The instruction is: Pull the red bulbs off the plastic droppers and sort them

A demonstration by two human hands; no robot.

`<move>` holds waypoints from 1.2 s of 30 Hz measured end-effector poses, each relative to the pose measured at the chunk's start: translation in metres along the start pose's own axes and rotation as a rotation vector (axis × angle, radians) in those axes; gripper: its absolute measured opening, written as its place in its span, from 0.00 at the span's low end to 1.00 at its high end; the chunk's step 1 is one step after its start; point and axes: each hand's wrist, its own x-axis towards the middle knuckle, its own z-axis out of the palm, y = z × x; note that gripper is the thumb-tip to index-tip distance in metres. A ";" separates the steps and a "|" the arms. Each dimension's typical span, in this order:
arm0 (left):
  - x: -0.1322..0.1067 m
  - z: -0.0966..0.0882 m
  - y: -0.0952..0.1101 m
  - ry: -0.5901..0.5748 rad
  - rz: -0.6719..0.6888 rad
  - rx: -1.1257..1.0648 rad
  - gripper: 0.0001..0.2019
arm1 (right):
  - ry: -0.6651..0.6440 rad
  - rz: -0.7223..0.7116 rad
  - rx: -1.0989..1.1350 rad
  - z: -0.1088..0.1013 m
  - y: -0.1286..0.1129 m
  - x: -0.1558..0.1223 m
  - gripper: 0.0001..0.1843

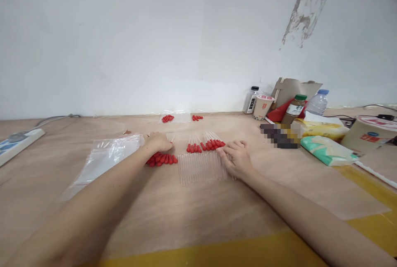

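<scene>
My left hand (pixel 158 141) rests knuckles-up on a cluster of red rubber bulbs (pixel 163 159), its fingers curled over them. My right hand (pixel 236 158) lies at the right end of a row of clear glass dropper tubes (pixel 200 167), fingers bent and pinched on the outermost tubes. Behind that row lie several assembled droppers with red bulbs (pixel 206 145), fanned out. Two more small heaps of red bulbs (pixel 168 118) sit near the wall, one on clear plastic.
A clear plastic bag (pixel 102 157) lies left of my left hand. A power strip (pixel 17 143) is at the far left. At the right stand bottles (pixel 294 109), a paper cup (pixel 263 106), a tissue pack (pixel 327 150) and a tape roll (pixel 372 134).
</scene>
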 end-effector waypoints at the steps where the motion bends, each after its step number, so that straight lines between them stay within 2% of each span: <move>1: 0.001 0.001 0.000 0.007 -0.006 -0.005 0.13 | 0.012 0.051 0.012 0.001 0.005 0.001 0.19; 4: -0.003 -0.002 -0.004 0.069 -0.022 -0.017 0.12 | 0.061 0.236 0.108 0.006 0.023 0.002 0.22; 6: -0.012 -0.006 -0.008 0.137 -0.025 -0.024 0.12 | 0.117 0.415 0.204 0.012 0.035 0.001 0.20; 9: -0.032 -0.007 -0.014 0.360 0.042 -0.071 0.12 | 0.158 0.637 0.294 0.022 0.049 0.000 0.19; 12: -0.055 -0.001 -0.019 0.595 0.170 -0.145 0.10 | 0.166 0.674 0.325 0.030 0.055 -0.002 0.19; 15: -0.075 0.006 -0.022 0.688 0.262 -0.188 0.07 | 0.178 0.643 0.365 0.035 0.053 -0.003 0.19; 23: -0.101 0.020 -0.013 0.740 0.408 -0.292 0.08 | 0.169 0.535 0.436 0.042 0.047 -0.003 0.21; 29: -0.110 0.034 -0.008 0.693 0.525 -0.312 0.07 | 0.171 0.571 0.460 0.040 0.049 -0.006 0.20; 36: -0.110 0.038 -0.009 0.674 0.549 -0.311 0.06 | 0.227 0.650 0.453 0.033 0.047 -0.003 0.18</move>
